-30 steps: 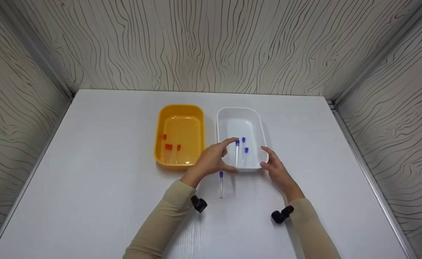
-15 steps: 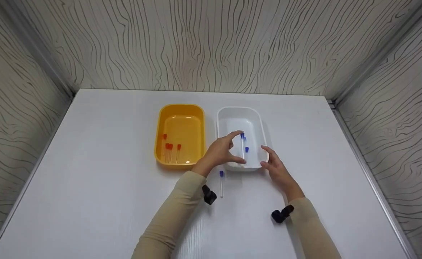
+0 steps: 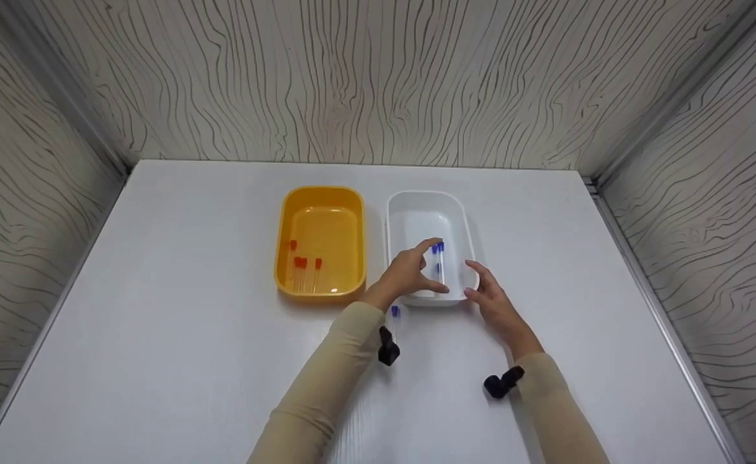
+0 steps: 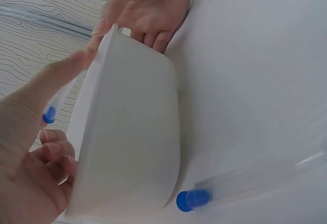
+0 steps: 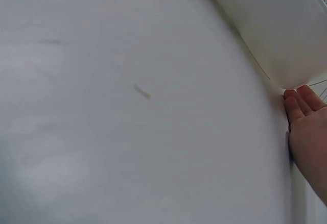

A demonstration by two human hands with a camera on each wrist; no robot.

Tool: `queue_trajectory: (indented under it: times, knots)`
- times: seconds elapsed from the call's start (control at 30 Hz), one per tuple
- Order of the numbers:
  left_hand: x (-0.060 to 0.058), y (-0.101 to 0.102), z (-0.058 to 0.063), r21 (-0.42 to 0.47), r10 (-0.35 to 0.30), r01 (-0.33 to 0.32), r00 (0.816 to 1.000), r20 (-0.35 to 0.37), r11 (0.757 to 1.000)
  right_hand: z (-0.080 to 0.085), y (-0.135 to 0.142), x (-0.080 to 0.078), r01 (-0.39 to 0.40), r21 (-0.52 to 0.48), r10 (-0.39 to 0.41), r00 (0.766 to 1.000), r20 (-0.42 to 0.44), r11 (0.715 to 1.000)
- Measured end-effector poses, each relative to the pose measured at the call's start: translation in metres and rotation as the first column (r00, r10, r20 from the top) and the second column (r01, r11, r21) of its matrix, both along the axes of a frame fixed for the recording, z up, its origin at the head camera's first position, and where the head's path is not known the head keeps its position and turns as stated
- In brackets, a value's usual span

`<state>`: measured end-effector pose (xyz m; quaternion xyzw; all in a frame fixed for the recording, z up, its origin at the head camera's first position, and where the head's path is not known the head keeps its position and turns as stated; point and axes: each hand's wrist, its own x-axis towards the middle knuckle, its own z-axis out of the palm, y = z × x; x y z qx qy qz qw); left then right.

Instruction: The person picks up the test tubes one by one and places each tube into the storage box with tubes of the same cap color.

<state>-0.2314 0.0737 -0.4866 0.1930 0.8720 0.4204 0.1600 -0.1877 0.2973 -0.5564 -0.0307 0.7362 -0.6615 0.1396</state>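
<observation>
My left hand [image 3: 407, 274] is over the white tray [image 3: 392, 222], holding a clear test tube with a blue cap [image 3: 441, 247] lengthwise between index finger and thumb. In the left wrist view the blue cap [image 4: 49, 115] shows beside that hand, with most of the tube hidden. Blue-capped tubes [image 3: 434, 249] lie inside the tray under it. At the tray's near right corner my right hand [image 3: 499, 309] grips the rim with thumb and fingers. Another blue-capped test tube [image 4: 194, 199] lies on the table in front of the tray, partly behind the left wrist in the head view.
Left of the white tray stands a yellow tray [image 3: 326, 229] with several red-capped tubes [image 3: 302, 263] in its near end. The white table [image 3: 178, 309] has patterned panels [image 3: 345, 77] behind and at both sides. A small black device [image 3: 388, 351] sits on each wrist.
My left hand has moved right and farther over the white tray, bringing the blue-capped tube from its near left edge to above the other tubes. The right hand stays at the corner.
</observation>
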Motion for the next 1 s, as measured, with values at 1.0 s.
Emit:
queue_trajectory:
  times: [1.0]
  knots:
    - [-0.003,0.016,-0.012,-0.194,0.076,-0.069,0.997,0.027,0.979,-0.003,0.002,-0.001,0.003,-0.026,-0.004,1.0,-0.022,1.0]
